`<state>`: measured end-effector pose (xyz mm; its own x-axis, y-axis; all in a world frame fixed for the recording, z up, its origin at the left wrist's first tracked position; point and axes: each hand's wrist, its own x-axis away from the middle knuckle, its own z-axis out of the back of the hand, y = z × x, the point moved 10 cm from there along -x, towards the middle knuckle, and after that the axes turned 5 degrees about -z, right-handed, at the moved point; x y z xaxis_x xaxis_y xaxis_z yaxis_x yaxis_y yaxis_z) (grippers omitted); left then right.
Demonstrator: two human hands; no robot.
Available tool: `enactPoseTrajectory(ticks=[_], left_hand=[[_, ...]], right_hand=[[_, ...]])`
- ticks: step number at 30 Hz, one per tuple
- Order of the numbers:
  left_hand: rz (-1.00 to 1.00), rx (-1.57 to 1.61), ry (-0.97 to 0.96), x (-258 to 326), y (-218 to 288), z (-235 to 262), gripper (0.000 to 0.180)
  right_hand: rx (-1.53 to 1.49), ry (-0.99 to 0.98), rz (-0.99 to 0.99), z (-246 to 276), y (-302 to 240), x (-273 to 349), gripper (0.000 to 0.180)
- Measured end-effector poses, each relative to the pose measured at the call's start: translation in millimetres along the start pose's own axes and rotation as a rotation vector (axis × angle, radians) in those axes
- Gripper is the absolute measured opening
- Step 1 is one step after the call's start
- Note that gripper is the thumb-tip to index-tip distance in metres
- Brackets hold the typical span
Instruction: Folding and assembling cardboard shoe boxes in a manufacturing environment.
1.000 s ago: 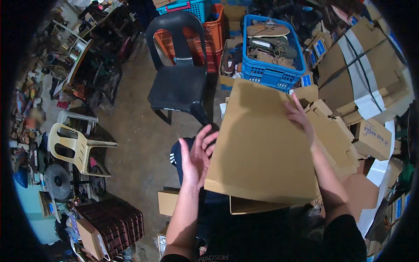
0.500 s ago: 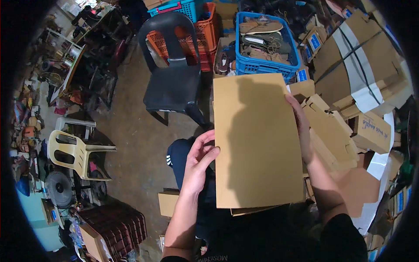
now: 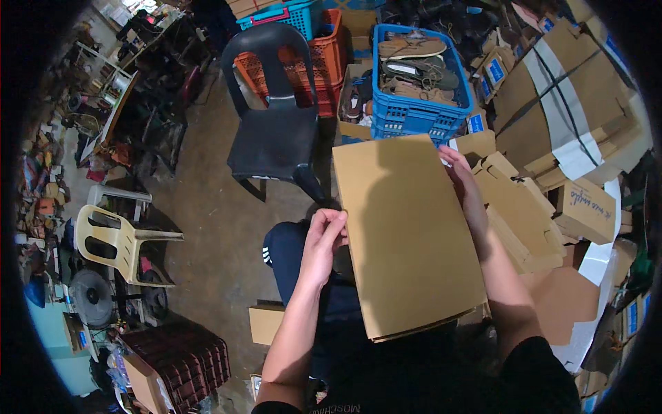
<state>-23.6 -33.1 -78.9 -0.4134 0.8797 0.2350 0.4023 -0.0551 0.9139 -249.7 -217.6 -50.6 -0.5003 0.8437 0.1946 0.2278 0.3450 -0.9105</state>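
A flat brown cardboard box (image 3: 410, 231) lies tilted in front of me, its broad plain face up and my shadow across it. Thin layers of board show along its near edge; its underside is hidden. My left hand (image 3: 324, 243) is closed on the left edge, thumb at the rim and the other fingers curled behind. Along the opposite side is my right hand (image 3: 470, 190), fingers stretched out and slightly apart, its palm against or very near the box edge.
A black plastic chair (image 3: 274, 138) stands ahead, beside a blue crate (image 3: 420, 114) of shoes. Folded cardboard pieces (image 3: 517, 207) and a strapped bundle of cardboard (image 3: 558, 96) are at the right. A cream chair (image 3: 117, 238) and a fan (image 3: 93, 297) stand at the left.
The box has turned counterclockwise, its far end shifting left and its near end right. My left hand has closed on its edge; my right fingers have loosened from the far right corner.
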Motion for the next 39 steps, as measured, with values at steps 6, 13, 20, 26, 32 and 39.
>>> enactPoseTrajectory(ticks=[6, 13, 20, 26, 32, 39], left_hand=[[-0.037, -0.106, -0.047, -10, 11, -11, 0.038], [-0.64, -0.689, -0.152, 65, 84, -40, 0.089], [-0.965, -1.094, -0.649, 156, 55, -68, 0.077], [-0.929, -0.912, -0.48, 143, 54, -46, 0.092], [-0.979, -0.862, -0.442, 143, 47, -42, 0.077], [-1.011, -0.804, -0.418, 139, 47, -41, 0.068]], right_hand=[[-0.116, 0.012, -0.083, 21, 26, -59, 0.069], [0.188, -0.181, -0.094, -5, 13, -67, 0.065], [0.512, -0.343, -0.053, -21, -8, -92, 0.052], [0.538, -0.16, -0.113, 1, 3, -78, 0.048], [0.444, -0.137, -0.065, 15, 4, -73, 0.046], [0.353, -0.083, -0.066, 10, 9, -59, 0.06]])
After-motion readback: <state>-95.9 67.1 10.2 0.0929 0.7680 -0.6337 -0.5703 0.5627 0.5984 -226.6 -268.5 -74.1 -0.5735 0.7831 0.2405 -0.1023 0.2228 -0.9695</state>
